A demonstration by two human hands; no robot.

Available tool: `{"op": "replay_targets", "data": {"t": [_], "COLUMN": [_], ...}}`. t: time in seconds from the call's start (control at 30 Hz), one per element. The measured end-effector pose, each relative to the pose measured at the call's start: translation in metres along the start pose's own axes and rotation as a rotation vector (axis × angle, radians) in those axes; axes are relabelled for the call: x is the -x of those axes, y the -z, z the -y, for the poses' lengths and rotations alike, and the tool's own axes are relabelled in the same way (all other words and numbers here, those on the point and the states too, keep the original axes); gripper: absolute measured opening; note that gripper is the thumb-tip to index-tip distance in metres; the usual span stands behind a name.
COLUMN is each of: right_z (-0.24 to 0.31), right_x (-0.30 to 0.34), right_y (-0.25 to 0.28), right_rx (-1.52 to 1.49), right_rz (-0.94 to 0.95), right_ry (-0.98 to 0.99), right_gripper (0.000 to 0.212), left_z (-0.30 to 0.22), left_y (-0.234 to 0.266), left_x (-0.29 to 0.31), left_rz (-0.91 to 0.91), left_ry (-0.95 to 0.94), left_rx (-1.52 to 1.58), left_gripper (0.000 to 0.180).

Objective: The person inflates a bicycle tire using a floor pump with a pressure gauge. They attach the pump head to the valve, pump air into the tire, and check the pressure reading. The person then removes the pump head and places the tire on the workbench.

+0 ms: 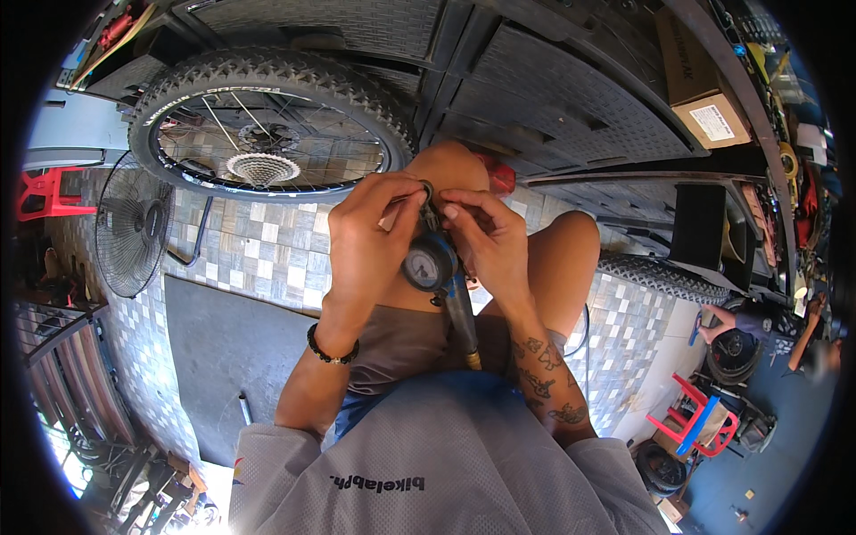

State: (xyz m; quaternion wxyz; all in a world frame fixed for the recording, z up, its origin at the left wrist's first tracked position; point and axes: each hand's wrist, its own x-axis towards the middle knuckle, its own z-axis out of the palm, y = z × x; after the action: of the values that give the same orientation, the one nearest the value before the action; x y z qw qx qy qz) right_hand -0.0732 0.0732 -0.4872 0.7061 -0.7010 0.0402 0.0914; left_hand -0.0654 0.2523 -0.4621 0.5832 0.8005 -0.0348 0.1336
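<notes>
A tire inflator (459, 319) with a round, dark-rimmed pressure gauge (423, 266) lies over my lap, its brass fitting toward my body. My left hand (367, 223) is closed, thumb and forefinger pinching a small dark round part at the inflator's far end. From the other side, my right hand (492, 239) pinches close to that same end, fingertips almost meeting the left ones. What exactly lies between the right fingertips is partly hidden. Both hands are over my bare knee (446, 162).
Ahead on the left stands a bicycle wheel (267, 183) with a knobby tire and cassette, before black cabinets (553, 98). A floor fan (134, 227) and red stool (55, 193) are further left. A grey mat (227, 357) covers tiles. At far right, another person (758, 325) is near a red chair (691, 415).
</notes>
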Motion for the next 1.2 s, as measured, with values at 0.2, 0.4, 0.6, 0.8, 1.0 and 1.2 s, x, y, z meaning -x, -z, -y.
{"op": "replay_targets", "data": {"t": [0.2,0.4,0.6,0.8,1.0,1.2], "right_z": [-0.003,-0.002,-0.002,-0.004,-0.006,-0.006], "right_x": [0.001,0.001,0.002,0.002,0.002,0.002], "right_y": [0.002,0.001,0.001,0.003,0.005,0.006], "right_rx": [-0.021,-0.037,-0.022,-0.027,-0.027,-0.029], "right_rz": [-0.007,-0.002,0.003,0.012,0.001,0.014], "right_ry": [-0.024,-0.048,-0.046,-0.044,-0.039,-0.034], "right_gripper": [0.024,0.021,0.020,0.020,0.021,0.021], "left_z": [0.003,0.002,0.000,0.001,0.003,0.006], "left_y": [0.007,0.002,0.003,0.004,0.001,0.002], "left_x": [0.005,0.001,-0.003,-0.007,-0.006,-0.005], "left_rz": [0.029,-0.015,0.027,0.083,0.081,0.088], "left_ry": [0.248,0.297,0.407,0.514,0.469,0.474], "left_rx": [0.119,0.180,0.186,0.220,0.276,0.340], "left_gripper": [0.016,0.022,0.023,0.025,0.024,0.025]}}
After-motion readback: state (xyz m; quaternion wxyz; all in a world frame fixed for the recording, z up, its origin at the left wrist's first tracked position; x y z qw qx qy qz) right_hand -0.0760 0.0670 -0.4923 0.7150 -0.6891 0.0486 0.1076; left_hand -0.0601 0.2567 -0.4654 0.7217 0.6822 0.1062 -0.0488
